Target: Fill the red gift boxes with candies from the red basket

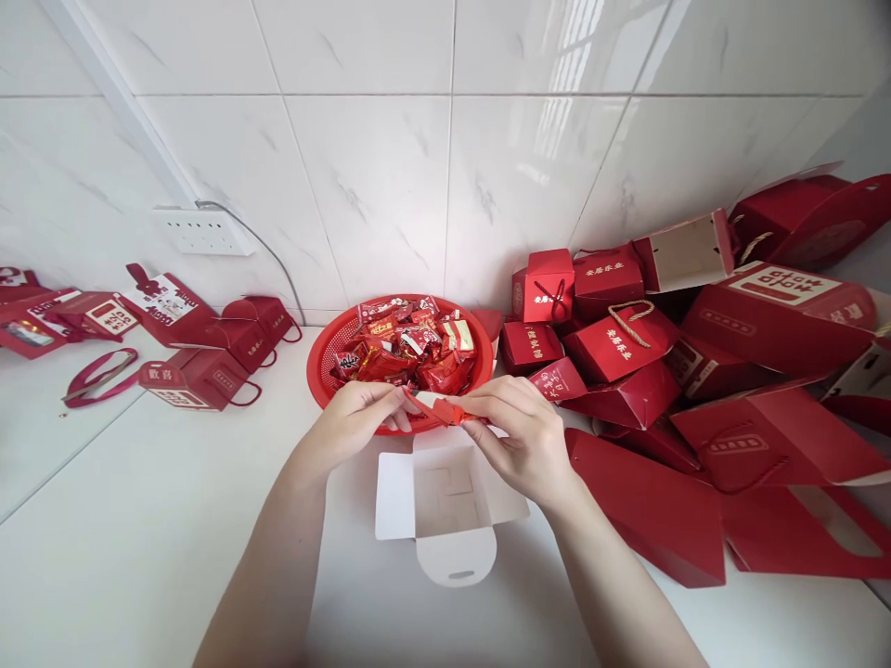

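In front of me stands an open box (452,501), white inside, with its flaps spread outward and a slotted rounded flap at the front. Just above its far side, both hands hold a small red, folded piece (449,413); its kind cannot be made out. My left hand (366,413) pinches its left end, fingers closed. On the other end, my right hand (519,422) has thumb and fingers closed. Right behind the hands, a red plastic basket (316,357) holds many red-wrapped sweets (418,343).
A pile of red gift boxes (619,343), some with rope handles, fills the right side. More red boxes (199,376) and a dark red ribbon loop (101,380) lie left. A power strip (201,232) hangs on the tiled wall, its cable running down to the table.
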Available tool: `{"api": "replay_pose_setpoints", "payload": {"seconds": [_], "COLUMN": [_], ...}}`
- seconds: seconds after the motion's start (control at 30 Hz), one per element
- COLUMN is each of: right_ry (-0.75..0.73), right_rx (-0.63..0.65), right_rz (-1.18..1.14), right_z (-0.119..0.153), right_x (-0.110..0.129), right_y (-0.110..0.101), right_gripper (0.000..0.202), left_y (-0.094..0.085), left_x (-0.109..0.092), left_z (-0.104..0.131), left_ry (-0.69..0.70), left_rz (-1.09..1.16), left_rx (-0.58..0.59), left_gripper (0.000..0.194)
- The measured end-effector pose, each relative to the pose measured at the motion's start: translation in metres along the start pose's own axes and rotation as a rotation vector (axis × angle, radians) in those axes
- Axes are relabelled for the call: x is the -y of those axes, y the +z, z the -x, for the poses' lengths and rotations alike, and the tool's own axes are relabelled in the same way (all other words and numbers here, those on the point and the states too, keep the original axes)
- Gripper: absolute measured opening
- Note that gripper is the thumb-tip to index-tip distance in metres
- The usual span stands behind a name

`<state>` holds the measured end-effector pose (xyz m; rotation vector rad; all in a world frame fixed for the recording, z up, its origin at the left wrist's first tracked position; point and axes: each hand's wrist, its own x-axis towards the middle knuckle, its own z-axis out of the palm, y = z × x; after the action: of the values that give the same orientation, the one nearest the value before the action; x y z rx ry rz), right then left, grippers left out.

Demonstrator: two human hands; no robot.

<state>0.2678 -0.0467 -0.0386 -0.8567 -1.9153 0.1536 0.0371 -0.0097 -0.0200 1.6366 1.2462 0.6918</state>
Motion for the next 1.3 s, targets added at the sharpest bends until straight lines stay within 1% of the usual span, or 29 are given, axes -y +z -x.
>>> {"api": "replay_pose_setpoints", "payload": {"seconds": [0.03, 0.07, 0.17, 0.2, 0.23, 0.27, 0.33, 0.47, 0.57, 0.67, 0.7, 0.8, 0.83, 0.87, 0.93, 1.03, 1.1, 1.2, 1.23, 1.3], "right_ry": [0.012, 0.034, 0.105, 0.121, 0.135, 0.149, 0.175, 0.203, 0.205, 0.23, 0.229, 0.198, 0.195, 0.198, 0.217, 0.239, 0.263, 0.343, 0.364, 0.367], "right_rx": [0.075, 0.181, 0.565, 0.661, 0.72, 0.744, 0.75, 0.804, 0.834, 0.848, 0.852, 0.862, 0.863, 0.861, 0.851, 0.85, 0.886, 1.016, 1.064, 1.146], "right_rz": [-0.005, -0.021, -0.094, -0.105, -0.095, -0.063, 0.031, 0.234, 0.25, 0.196, 0.174, 0.113, 0.109, 0.118, 0.159, 0.231, 0.297, 0.4, 0.405, 0.36], "right_z": [0.0, 0.0, 0.001, 0.002, 0.003, 0.005, 0.006, 0.008, 0.009, 0.011, 0.012, 0.015, 0.016, 0.017, 0.017, 0.015, 0.014, 0.016, 0.018, 0.021], "right_x": [0.002, 0.004, 0.007, 0.008, 0.009, 0.009, 0.012, 0.024, 0.033, 0.038, 0.038, 0.04, 0.04, 0.041, 0.043, 0.046, 0.045, 0.037, 0.032, 0.023], "right_y": [-0.002, -0.004, -0.007, -0.006, -0.005, -0.002, 0.004, 0.013, 0.013, 0.01, 0.009, 0.007, 0.007, 0.006, 0.004, 0.004, 0.011, 0.032, 0.041, 0.054], "right_gripper": [0.016, 0.017, 0.016, 0.015, 0.014, 0.012, 0.011, 0.022, 0.031, 0.028, 0.026, 0.021, 0.02, 0.02, 0.018, 0.02, 0.027, 0.041, 0.043, 0.038], "left_y": [-0.003, -0.007, -0.019, -0.022, -0.026, -0.028, -0.031, -0.031, -0.03, -0.028, -0.025, -0.012, -0.006, 0.0, 0.012, 0.022, 0.023, 0.02, 0.019, 0.018], "left_x": [0.001, 0.002, 0.008, 0.009, 0.01, 0.011, 0.011, 0.009, 0.007, 0.003, 0.002, 0.0, 0.0, 0.0, 0.001, 0.003, 0.005, 0.008, 0.008, 0.009], "left_z": [0.0, 0.001, 0.003, 0.004, 0.005, 0.006, 0.008, 0.009, 0.009, 0.012, 0.013, 0.015, 0.015, 0.015, 0.014, 0.012, 0.011, 0.009, 0.009, 0.008], "left_ry": [-0.001, -0.005, -0.018, -0.02, -0.022, -0.025, -0.034, -0.053, -0.055, -0.049, -0.052, -0.077, -0.086, -0.091, -0.093, -0.095, -0.104, -0.121, -0.126, -0.132], "left_rz": [-0.029, -0.063, -0.146, -0.163, -0.176, -0.185, -0.204, -0.232, -0.254, -0.356, -0.421, -0.632, -0.689, -0.739, -0.838, -0.947, -0.957, -0.925, -0.919, -0.917], "left_rx": [-0.031, -0.065, -0.156, -0.177, -0.191, -0.197, -0.199, -0.181, -0.16, -0.142, -0.108, 0.078, 0.121, 0.136, 0.1, 0.074, 0.094, 0.131, 0.142, 0.156], "left_gripper": [0.037, 0.036, 0.036, 0.036, 0.037, 0.038, 0.04, 0.042, 0.042, 0.043, 0.043, 0.036, 0.034, 0.035, 0.037, 0.029, 0.03, 0.039, 0.041, 0.045]}}
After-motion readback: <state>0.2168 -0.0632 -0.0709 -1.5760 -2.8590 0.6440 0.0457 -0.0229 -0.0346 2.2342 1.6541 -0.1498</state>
